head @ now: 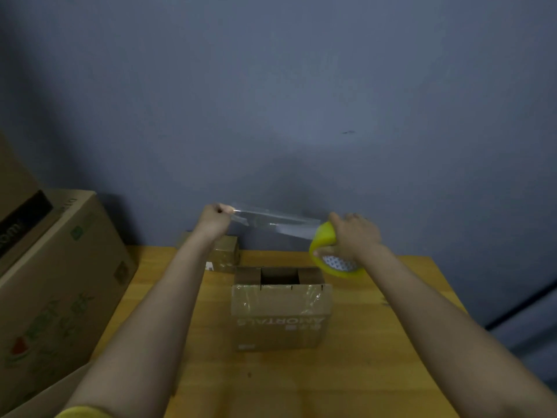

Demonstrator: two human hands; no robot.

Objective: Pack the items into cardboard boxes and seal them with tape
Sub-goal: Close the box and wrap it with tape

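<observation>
A small cardboard box stands on the wooden table, its near flap folded over and a dark gap left open at the far side of its top. Above and behind it my right hand grips a yellow tape roll. A strip of clear tape stretches from the roll leftwards to my left hand, which pinches its free end. Both hands are raised above the table, clear of the box.
A smaller taped cardboard box sits at the table's far edge, partly behind my left forearm. Large stacked cartons stand to the left of the table. A grey wall rises right behind the table.
</observation>
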